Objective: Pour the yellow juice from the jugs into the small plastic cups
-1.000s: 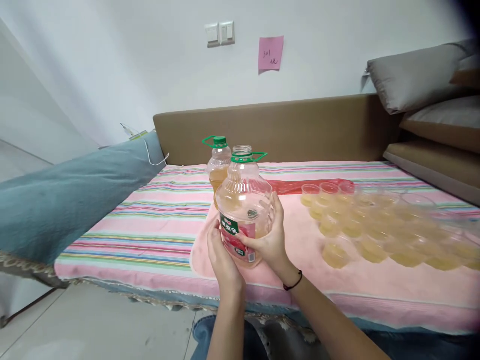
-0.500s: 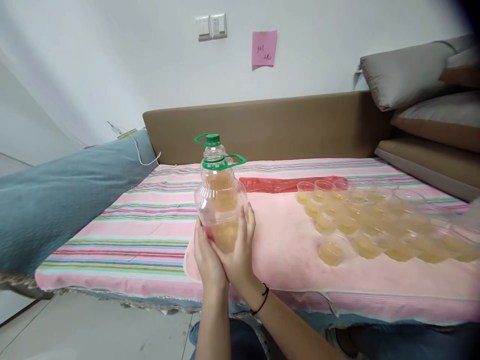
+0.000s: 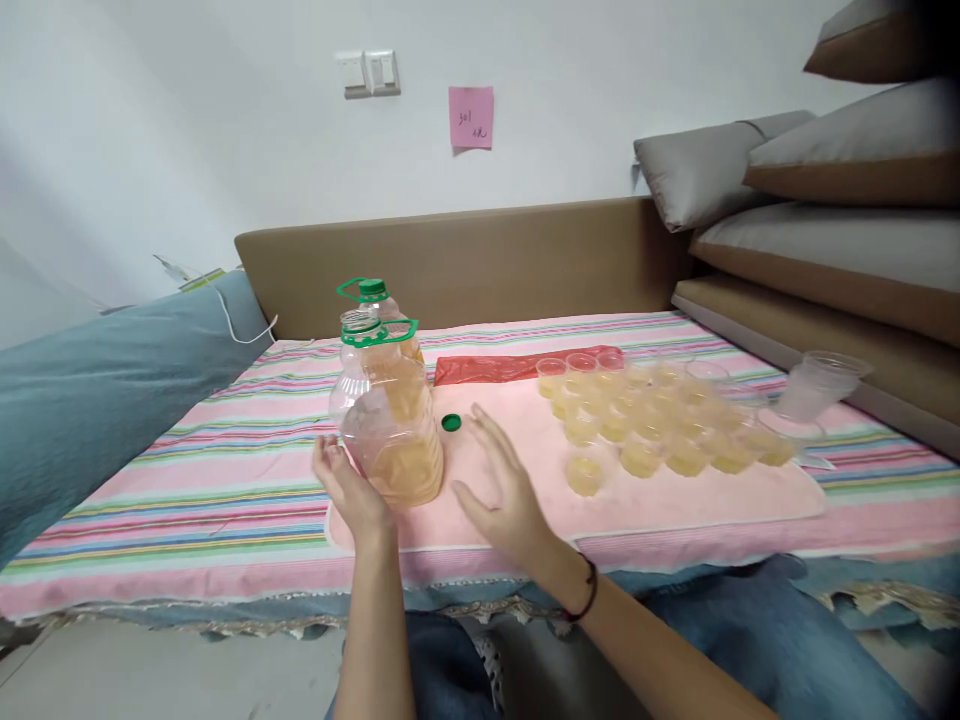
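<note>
A clear plastic jug [image 3: 405, 455] of pale yellow liquid stands on the pink mat, its mouth uncapped and a green handle ring round its neck. Close behind it is a second jug [image 3: 384, 308] with a green cap on. My left hand [image 3: 356, 495] is at the front left of the uncapped jug, fingers apart; whether it still touches the plastic I cannot tell. My right hand [image 3: 506, 495] hovers to the right of the jug, open with fingers spread. Just beyond its fingertips a loose green cap [image 3: 451, 423] lies on the mat.
Several clear plastic cups [image 3: 584, 476] of yellow liquid stand in rows on the right of the mat [image 3: 510, 400]. A stack of cups [image 3: 814, 385] is farther right. Behind lies a red plastic bag [image 3: 487, 369]. Cushions [image 3: 825, 240] are piled at the right.
Both hands were round the uncapped jug and have come apart; the right has moved away to the right. The view has shifted right, and the loose cap now shows.
</note>
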The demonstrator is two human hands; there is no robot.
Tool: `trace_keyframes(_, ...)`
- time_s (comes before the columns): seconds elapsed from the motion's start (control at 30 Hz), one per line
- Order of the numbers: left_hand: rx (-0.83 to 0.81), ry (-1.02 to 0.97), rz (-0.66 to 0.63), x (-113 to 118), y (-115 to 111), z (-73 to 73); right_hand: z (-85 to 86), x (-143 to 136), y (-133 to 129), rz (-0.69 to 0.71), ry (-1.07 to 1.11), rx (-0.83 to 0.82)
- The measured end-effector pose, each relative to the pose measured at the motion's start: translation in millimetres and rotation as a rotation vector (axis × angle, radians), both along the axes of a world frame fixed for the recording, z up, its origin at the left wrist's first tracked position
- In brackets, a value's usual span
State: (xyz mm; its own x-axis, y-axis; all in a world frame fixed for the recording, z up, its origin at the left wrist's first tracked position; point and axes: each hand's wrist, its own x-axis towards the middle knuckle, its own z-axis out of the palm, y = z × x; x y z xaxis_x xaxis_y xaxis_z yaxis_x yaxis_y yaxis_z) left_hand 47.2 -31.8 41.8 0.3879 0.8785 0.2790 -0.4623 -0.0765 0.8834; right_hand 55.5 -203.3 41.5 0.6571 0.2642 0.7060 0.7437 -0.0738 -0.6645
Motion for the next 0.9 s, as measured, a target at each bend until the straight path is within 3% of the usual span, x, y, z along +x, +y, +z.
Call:
trace_keyframes(0.1,0.141,-0.106,0.242,-9.0,-25.9,7.7,2.1,11.7,-62.2,-0.147,0.002,0.092)
trace_keyframes(0.2,0.427,-0.298,0.262,-16.8,-62.1,8.8,-9.2,23.8,-123.1,-0.329,0.051,0.222)
trace_keyframes(0.27,0.602,-0.331,0.126,-19.4,-86.7,4.0,-21.8,30.4,-154.8,-0.425,0.145,0.266)
trace_keyframes(0.37,0.741,-0.128,-0.235,-16.3,-120.0,-6.8,-39.7,37.1,-181.9,-0.413,0.372,0.262)
trace_keyframes(0.43,0.651,0.039,-0.417,-8.5,-138.8,-14.3,-47.5,40.3,-186.9,-0.357,0.484,0.24)
trace_keyframes(0.53,0.269,0.267,-0.663,9.7,-160.0,-28.0,-53.7,44.2,-181.7,-0.29,0.629,0.252)
trace_keyframes(0.63,0.025,0.409,-0.798,27.6,-172.4,-44.5,-57.0,45.7,-171.8,-0.22,0.792,0.29)
trace_keyframes(0.77,0.005,0.443,-0.872,39.6,-182.3,-56.0,-59.5,41.5,-162.6,-0.167,0.931,0.33)
trace_keyframes(0.9,0.043,0.409,-0.95,40.1,-191.6,-48.6,-59.6,36.7,-160.0,-0.161,0.968,0.376)
